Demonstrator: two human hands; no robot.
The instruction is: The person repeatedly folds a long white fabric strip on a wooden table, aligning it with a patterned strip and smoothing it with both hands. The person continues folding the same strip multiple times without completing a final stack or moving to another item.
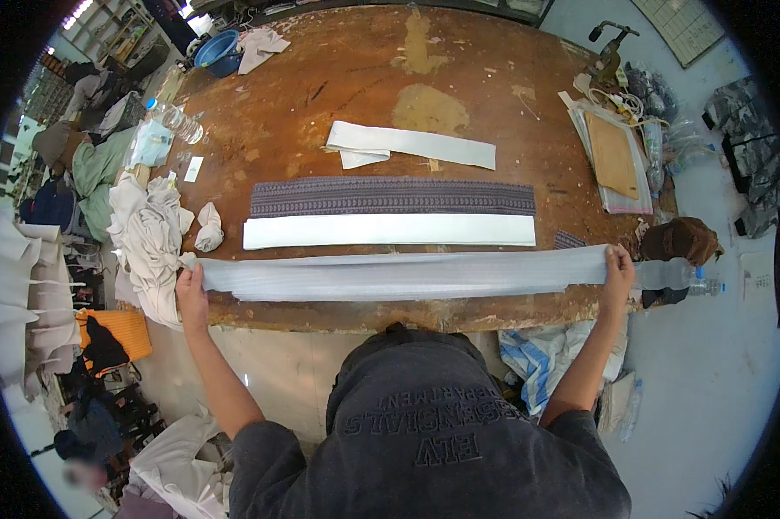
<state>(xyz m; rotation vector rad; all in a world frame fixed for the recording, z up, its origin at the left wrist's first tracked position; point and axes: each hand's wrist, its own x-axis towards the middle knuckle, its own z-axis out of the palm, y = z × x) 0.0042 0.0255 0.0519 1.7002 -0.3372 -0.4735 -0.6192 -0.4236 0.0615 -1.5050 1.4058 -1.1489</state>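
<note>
A long strip of pale, bluish-white sheet material (390,276) stretches along the front edge of the wooden table (286,318). My left hand (193,298) pinches its left end, and my right hand (618,279) grips the right end. Just beyond lies a flat stack of white strips (390,231). A dark patterned fabric band (390,197) is directly behind that stack, along its far edge. Farther back rests a white strip (429,144), folded over at its left end.
Crumpled cream cloth (147,233) covers the table's left edge, near a plastic bottle (176,121) and a blue basin (219,54). On the right are a brown board (612,149) on plastic-wrapped sheets, a brown cap (678,240) and a large clear bottle (665,274).
</note>
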